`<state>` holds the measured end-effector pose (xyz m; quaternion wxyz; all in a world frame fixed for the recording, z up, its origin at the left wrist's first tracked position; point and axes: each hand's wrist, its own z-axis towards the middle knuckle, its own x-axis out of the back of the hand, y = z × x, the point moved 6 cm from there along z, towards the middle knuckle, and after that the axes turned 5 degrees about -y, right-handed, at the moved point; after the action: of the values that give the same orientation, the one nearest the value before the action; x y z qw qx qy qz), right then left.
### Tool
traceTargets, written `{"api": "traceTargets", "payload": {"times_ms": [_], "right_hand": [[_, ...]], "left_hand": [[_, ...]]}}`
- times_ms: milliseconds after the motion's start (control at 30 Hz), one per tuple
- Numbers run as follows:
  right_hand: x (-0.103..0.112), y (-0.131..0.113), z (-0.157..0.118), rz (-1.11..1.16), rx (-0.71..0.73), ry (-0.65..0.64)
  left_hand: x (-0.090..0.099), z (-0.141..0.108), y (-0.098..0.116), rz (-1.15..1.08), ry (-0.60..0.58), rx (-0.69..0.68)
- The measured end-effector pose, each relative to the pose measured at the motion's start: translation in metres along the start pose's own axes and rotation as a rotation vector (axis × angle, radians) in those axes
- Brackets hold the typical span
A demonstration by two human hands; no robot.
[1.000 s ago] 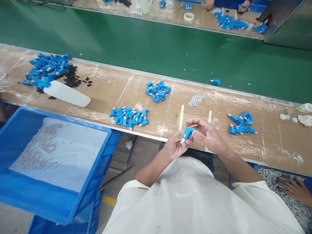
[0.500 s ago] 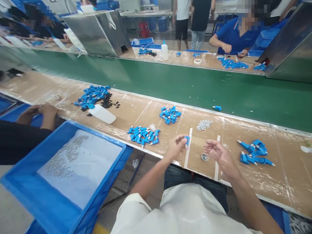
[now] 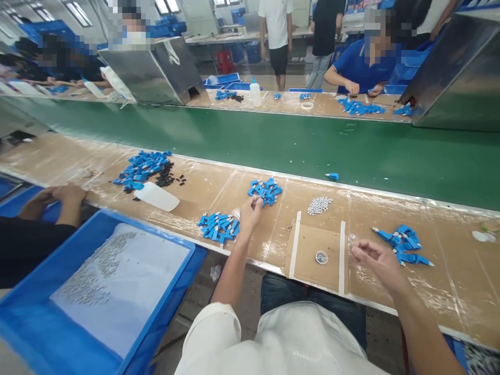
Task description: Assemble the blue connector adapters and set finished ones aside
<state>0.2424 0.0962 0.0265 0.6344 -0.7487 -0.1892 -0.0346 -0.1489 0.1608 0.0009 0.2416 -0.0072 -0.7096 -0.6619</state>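
My left hand (image 3: 250, 214) reaches to the near edge of a small pile of blue plastic parts with whitish tips (image 3: 269, 190). Its fingers are drawn together, and what they hold, if anything, is hidden. A second pile of blue parts (image 3: 219, 227) lies just left of that wrist. My right hand (image 3: 373, 256) hovers right of the cardboard work patch (image 3: 308, 242), thumb and fingers pinched; any small thing between them is too fine to name. On the patch sits a small round clear dish (image 3: 322, 257). Several blue parts (image 3: 406, 240) lie beyond the right hand.
Small grey-white pieces (image 3: 319, 205) are heaped behind the patch. A white squeeze bottle (image 3: 158, 197) lies beside blue and black parts at left. A blue tray (image 3: 187, 255) stands at the bench edge, near a co-worker's hands (image 3: 70, 200). One blue part (image 3: 332, 176) rests on the green belt (image 3: 242, 140).
My left hand has moved left and away from me, from the patch to the blue pile; the blue part in it no longer shows. My right hand has shifted right, off the dish.
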Motion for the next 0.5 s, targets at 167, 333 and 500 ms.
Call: {"api": "traceTargets", "payload": {"times_ms": [167, 333, 500], "right_hand": [[0.042, -0.031, 0.108, -0.392, 0.115, 0.197], [0.027, -0.069, 0.208, -0.515, 0.206, 0.215], [-0.007, -0.084, 0.237, -0.509, 0.283, 0.114]], "left_hand": [[-0.041, -0.096, -0.037, -0.071, -0.078, 0.046], [-0.066, -0.133, -0.037, 0.019, -0.141, -0.11], [-0.062, -0.128, -0.031, -0.006, -0.119, -0.134]]}}
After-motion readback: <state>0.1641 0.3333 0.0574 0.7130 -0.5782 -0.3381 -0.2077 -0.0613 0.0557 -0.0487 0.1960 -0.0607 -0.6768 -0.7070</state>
